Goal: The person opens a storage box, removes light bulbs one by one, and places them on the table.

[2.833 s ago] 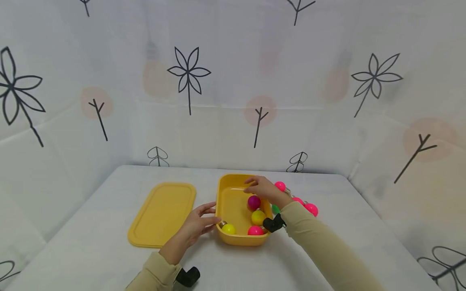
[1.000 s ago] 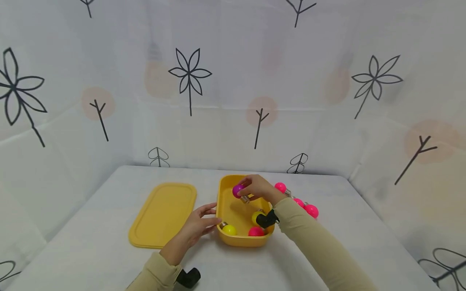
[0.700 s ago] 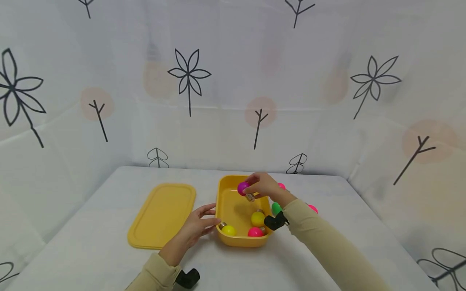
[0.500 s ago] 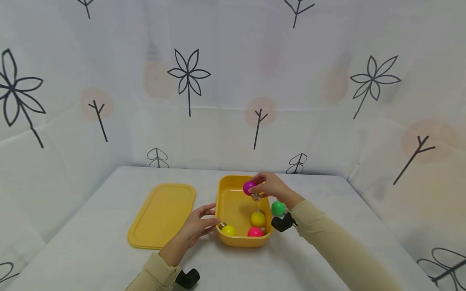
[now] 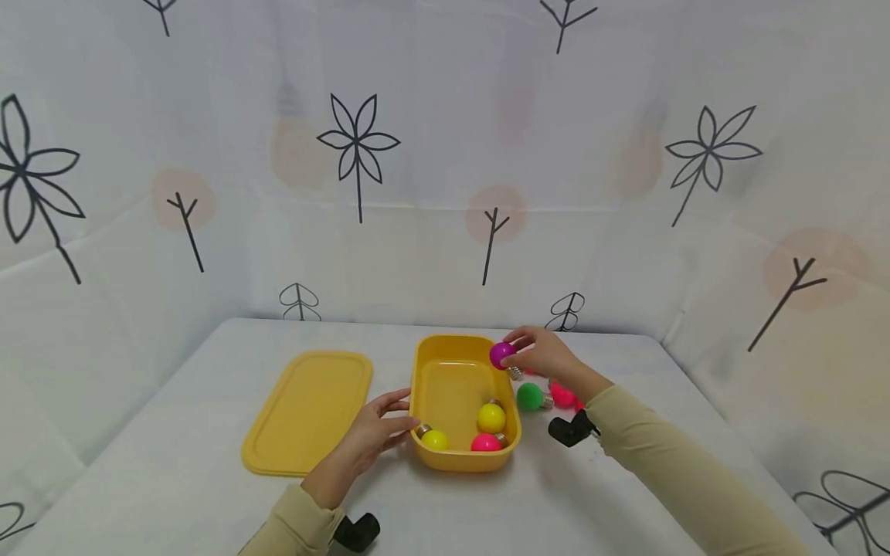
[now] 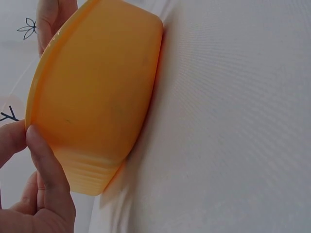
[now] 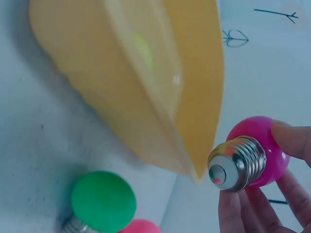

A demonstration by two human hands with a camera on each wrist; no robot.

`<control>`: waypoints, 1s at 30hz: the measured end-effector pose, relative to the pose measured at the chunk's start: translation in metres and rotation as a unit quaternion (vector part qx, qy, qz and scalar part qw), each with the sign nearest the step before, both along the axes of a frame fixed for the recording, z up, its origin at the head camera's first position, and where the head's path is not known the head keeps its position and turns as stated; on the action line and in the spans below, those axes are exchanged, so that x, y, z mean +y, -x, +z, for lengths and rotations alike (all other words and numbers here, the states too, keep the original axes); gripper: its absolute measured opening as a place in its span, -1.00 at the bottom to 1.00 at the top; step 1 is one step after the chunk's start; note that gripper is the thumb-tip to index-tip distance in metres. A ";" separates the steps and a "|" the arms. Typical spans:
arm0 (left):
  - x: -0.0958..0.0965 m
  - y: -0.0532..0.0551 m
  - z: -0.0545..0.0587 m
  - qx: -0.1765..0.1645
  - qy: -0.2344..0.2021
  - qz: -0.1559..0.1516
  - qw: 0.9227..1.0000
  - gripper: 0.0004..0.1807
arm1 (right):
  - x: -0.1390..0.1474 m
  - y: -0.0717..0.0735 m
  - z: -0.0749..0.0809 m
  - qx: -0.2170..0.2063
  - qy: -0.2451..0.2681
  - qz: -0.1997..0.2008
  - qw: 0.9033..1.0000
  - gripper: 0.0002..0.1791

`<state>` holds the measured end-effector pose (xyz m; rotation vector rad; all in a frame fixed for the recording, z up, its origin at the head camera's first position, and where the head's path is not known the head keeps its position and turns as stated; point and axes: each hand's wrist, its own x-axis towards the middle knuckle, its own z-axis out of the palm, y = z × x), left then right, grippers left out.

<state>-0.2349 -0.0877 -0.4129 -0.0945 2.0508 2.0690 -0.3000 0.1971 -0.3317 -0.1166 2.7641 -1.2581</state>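
Observation:
My right hand (image 5: pixel 545 357) pinches a purple light bulb (image 5: pixel 502 355) by its round globe, above the right rim of the yellow plastic box (image 5: pixel 445 463). Its silver screw base (image 7: pixel 238 162) faces the camera in the right wrist view. At the box's left side, my left hand (image 5: pixel 371 432) holds the rim between thumb and finger, seen close in the left wrist view. Inside the box lie two yellow bulbs (image 5: pixel 491 418) and a pink bulb (image 5: pixel 486 442), towards the near end.
A green bulb (image 5: pixel 530 396) lies on the white table (image 5: pixel 445 517) just right of the box. Several pink bulbs (image 5: pixel 562 394) lie beyond it, partly hidden by my right arm. The flat yellow lid (image 5: pixel 309 413) lies left of the box.
My right hand has picked the purple bulb up out of the box and carried it right, to the right rim. The left hand has stayed at the box.

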 end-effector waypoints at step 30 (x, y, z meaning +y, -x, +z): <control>0.000 0.000 0.000 -0.001 -0.001 0.002 1.000 -0.37 | 0.049 0.030 -0.051 0.026 -0.050 -0.004 0.998 -0.56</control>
